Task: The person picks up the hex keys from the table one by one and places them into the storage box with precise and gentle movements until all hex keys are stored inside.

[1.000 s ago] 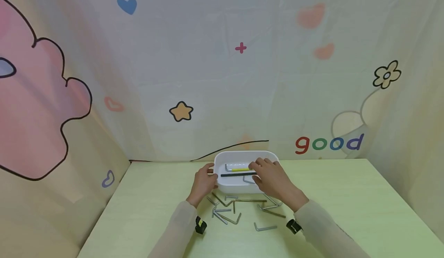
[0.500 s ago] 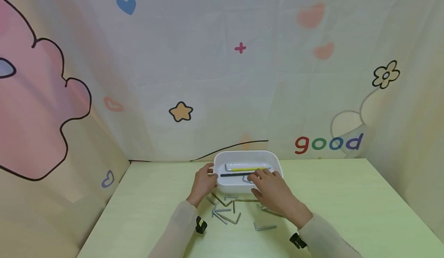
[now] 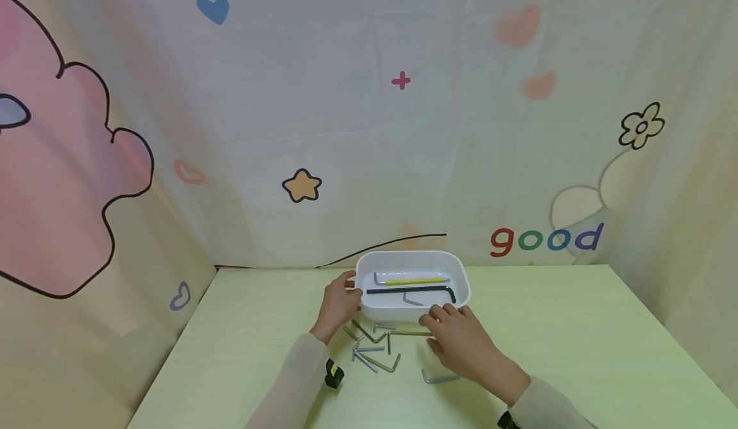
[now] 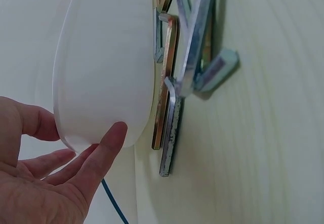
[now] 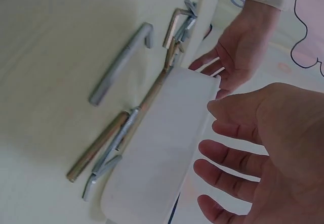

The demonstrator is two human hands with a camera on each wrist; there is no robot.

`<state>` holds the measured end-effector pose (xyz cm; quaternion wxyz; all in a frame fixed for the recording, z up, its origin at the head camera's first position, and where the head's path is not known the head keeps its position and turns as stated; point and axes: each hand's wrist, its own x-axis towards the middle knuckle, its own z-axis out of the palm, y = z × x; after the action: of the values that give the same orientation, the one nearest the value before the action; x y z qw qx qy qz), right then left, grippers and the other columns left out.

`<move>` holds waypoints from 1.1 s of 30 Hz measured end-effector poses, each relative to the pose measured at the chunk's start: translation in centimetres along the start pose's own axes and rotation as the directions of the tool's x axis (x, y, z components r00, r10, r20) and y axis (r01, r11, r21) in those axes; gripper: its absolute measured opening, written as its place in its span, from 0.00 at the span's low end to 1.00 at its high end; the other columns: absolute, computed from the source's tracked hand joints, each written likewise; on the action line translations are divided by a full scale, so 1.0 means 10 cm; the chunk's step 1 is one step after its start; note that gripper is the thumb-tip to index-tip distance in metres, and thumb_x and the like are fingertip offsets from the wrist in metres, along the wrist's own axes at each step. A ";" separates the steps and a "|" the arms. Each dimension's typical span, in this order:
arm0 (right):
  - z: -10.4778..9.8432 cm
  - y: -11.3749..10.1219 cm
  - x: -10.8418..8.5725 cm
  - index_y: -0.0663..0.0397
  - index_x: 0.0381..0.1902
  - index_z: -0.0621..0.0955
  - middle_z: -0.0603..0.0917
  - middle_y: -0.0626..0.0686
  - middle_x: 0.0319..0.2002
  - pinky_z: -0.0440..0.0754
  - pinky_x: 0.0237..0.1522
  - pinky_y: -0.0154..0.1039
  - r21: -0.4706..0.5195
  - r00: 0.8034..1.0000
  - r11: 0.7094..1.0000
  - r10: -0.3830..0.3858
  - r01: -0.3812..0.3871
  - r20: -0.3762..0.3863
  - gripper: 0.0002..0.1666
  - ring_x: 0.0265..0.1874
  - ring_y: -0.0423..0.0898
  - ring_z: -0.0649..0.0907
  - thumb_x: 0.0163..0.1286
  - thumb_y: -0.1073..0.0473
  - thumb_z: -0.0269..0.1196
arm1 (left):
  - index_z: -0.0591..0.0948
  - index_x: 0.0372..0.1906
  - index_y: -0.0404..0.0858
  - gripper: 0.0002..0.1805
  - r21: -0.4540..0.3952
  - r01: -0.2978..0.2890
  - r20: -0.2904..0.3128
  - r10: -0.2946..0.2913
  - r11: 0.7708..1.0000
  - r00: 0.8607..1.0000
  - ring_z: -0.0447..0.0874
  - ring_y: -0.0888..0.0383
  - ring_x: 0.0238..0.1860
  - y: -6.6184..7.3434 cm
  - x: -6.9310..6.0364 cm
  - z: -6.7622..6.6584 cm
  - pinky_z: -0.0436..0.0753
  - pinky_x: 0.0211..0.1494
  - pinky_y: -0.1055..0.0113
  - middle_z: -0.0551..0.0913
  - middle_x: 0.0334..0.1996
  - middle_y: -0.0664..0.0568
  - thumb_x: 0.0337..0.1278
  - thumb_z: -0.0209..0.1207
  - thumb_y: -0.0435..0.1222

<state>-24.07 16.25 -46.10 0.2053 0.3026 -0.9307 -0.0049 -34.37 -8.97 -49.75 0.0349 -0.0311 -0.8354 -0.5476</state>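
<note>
A white plastic box [image 3: 392,314] stands on the table, holding a yellow-sleeved hex key [image 3: 415,282], a long black hex key [image 3: 400,291] and a small silver hex key [image 3: 414,301]. My left hand [image 3: 337,305] grips the box's left end, thumb and fingers spread around its wall, as the left wrist view also shows. Just in front of the box's right part hovers my right hand [image 3: 466,344], fingers loosely bent. Nothing lies between those fingers in the right wrist view. Beneath it, some loose hex keys are hidden from the head view.
Several silver and brass-coloured hex keys lie along the box's front side, some crossing, among them a long brass-coloured hex key [image 3: 410,333]. Closer to me lies a single silver hex key [image 3: 439,379]. A printed curtain [image 3: 369,160] hangs behind the table [image 3: 553,326].
My right hand has drawn back from inside the box toward me, uncovering the black hex key's bent end and the small silver hex key. The left hand stays on the box.
</note>
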 end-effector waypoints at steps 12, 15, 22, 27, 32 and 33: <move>0.11 -0.05 -0.18 0.42 0.44 0.80 0.79 0.43 0.39 0.72 0.37 0.40 0.057 0.992 0.998 -0.036 0.029 0.119 0.17 0.42 0.45 0.77 0.57 0.52 0.72 | 0.72 0.66 0.32 0.29 -0.014 0.006 -0.002 -0.006 1.000 1.000 0.86 0.44 0.47 -0.01 -0.01 0.01 0.88 0.32 0.66 0.81 0.52 0.31 0.57 0.53 0.32; 0.11 -0.05 -0.21 0.43 0.43 0.80 0.79 0.43 0.39 0.72 0.36 0.39 0.066 0.993 0.997 -0.057 0.050 0.107 0.17 0.42 0.45 0.78 0.56 0.52 0.72 | 0.72 0.66 0.32 0.29 -0.007 -0.002 -0.005 0.002 1.000 1.000 0.86 0.44 0.46 -0.02 0.00 0.01 0.88 0.32 0.66 0.81 0.51 0.31 0.57 0.53 0.31; 0.15 -0.07 -0.29 0.42 0.42 0.81 0.80 0.43 0.41 0.71 0.35 0.38 0.075 0.985 0.993 -0.103 0.094 0.137 0.15 0.41 0.44 0.78 0.59 0.48 0.70 | 0.72 0.66 0.32 0.29 -0.002 -0.014 -0.007 0.014 1.000 1.000 0.86 0.43 0.47 -0.01 0.01 -0.01 0.88 0.32 0.67 0.81 0.52 0.31 0.57 0.53 0.32; 0.19 -0.06 -0.35 0.41 0.42 0.81 0.80 0.42 0.40 0.71 0.35 0.39 0.093 0.977 0.992 -0.106 0.091 0.182 0.13 0.40 0.43 0.78 0.59 0.49 0.70 | 0.71 0.66 0.32 0.28 0.000 -0.010 0.000 0.010 1.000 1.000 0.86 0.44 0.47 -0.01 0.00 -0.01 0.88 0.32 0.67 0.80 0.52 0.30 0.58 0.53 0.31; 0.23 -0.05 -0.39 0.40 0.41 0.80 0.79 0.42 0.40 0.75 0.36 0.43 0.115 0.970 0.988 -0.125 0.103 0.208 0.13 0.40 0.44 0.78 0.59 0.50 0.70 | 0.71 0.66 0.32 0.28 -0.002 -0.011 0.002 0.011 1.000 1.000 0.86 0.45 0.46 -0.01 0.00 -0.01 0.88 0.32 0.67 0.80 0.53 0.30 0.58 0.53 0.31; 0.24 -0.05 -0.40 0.40 0.41 0.80 0.78 0.42 0.40 0.75 0.36 0.43 0.117 0.970 0.988 -0.126 0.104 0.207 0.13 0.40 0.44 0.78 0.59 0.50 0.70 | 0.71 0.66 0.32 0.28 -0.004 -0.014 0.001 0.014 1.000 1.000 0.86 0.45 0.46 -0.01 0.00 -0.01 0.88 0.32 0.67 0.80 0.52 0.30 0.57 0.53 0.31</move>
<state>-21.83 17.82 -49.89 0.0872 0.3643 -0.9272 -0.0002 -34.35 -9.06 -49.81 0.0384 -0.0372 -0.8342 -0.5488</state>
